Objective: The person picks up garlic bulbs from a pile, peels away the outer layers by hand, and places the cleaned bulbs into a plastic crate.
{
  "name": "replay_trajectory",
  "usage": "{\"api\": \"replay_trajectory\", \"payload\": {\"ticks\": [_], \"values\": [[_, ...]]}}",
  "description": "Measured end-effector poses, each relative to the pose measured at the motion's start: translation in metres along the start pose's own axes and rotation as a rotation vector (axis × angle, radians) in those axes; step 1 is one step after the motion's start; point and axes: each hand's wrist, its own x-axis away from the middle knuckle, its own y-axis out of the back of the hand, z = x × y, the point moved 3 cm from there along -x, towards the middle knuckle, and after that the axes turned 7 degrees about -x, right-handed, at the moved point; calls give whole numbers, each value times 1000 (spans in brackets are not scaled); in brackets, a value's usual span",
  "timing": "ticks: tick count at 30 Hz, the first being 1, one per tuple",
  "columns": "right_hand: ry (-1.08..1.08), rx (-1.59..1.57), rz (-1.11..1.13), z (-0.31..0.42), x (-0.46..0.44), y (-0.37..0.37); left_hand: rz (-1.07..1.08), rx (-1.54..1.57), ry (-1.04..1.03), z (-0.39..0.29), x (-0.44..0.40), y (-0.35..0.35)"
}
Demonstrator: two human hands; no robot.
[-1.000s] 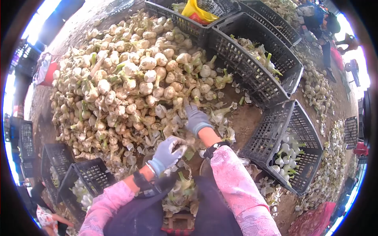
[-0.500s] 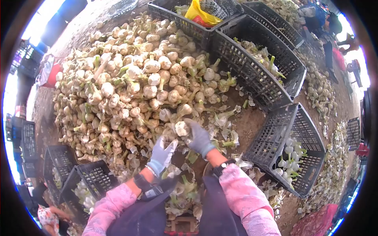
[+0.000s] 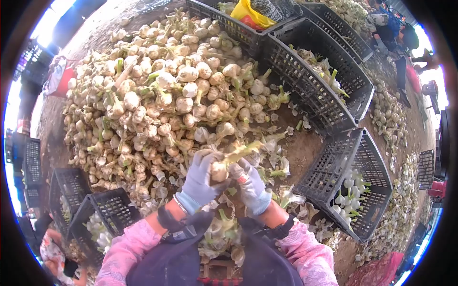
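Note:
In front of my lap, a garlic bulb (image 3: pixel 219 172) is held with its pale green stalk pointing up and to the right. My gloved left hand (image 3: pixel 200 178) wraps around the bulb from the left. From the other side, my gloved right hand (image 3: pixel 251 185) has its fingers curled against the bulb near the base of the stalk. A small reddish patch shows at the right fingers, too small to make out. Beyond both hands rises a large heap of untrimmed garlic (image 3: pixel 157 105). Loose peelings and leaves (image 3: pixel 219 238) lie between my knees.
A tilted black crate (image 3: pixel 329 167) with clean white garlic stands at the right. Behind it, another black crate (image 3: pixel 305 86) holds leafy scraps. More crates (image 3: pixel 114 209) stand at lower left, beside another person (image 3: pixel 52 252). A yellow bag (image 3: pixel 248 16) lies in the far crate.
My left hand has moved up and closed around the bulb. The bulb has turned, so its stalk now points up and right. The right hand has shifted slightly right and down.

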Motion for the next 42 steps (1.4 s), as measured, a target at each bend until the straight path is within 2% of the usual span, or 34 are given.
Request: {"api": "replay_trajectory", "payload": {"ticks": [1,8,14,17,20,21,23,25,26,27,30,31,33,34,35,42], "values": [[-7,34,-54,-2,-1,-1,7,37,-5,-1,2,-2],[-20,-61,50,18,14,-10,41,104,-27,-9,1,5],[65,70,38,21,18,-6,8,146,-30,-7,-2,9],[270,211,-49,14,14,1,-38,70,-108,-13,-6,10],[492,393,-15,14,11,4,271,1178,573,-5,4,2],[473,339,4,15,11,4,493,1807,587,-2,8,0],[377,250,21,13,14,0,556,2001,669,22,18,-9],[343,177,48,11,16,2,450,1878,888,30,14,-14],[328,131,26,12,17,4,391,1708,1015,33,13,-18],[312,84,4,13,17,6,305,1613,850,33,10,-23],[189,88,-43,9,15,14,237,1412,740,30,16,-25],[161,112,-53,7,14,13,317,1363,701,20,19,-17],[124,242,-54,10,20,4,210,1072,586,13,22,-23],[185,301,2,15,27,-3,156,925,526,12,22,-25],[136,191,13,9,24,-2,188,707,468,23,21,-29],[-222,-761,103,16,27,-17,310,1387,746,30,9,-19]]}}
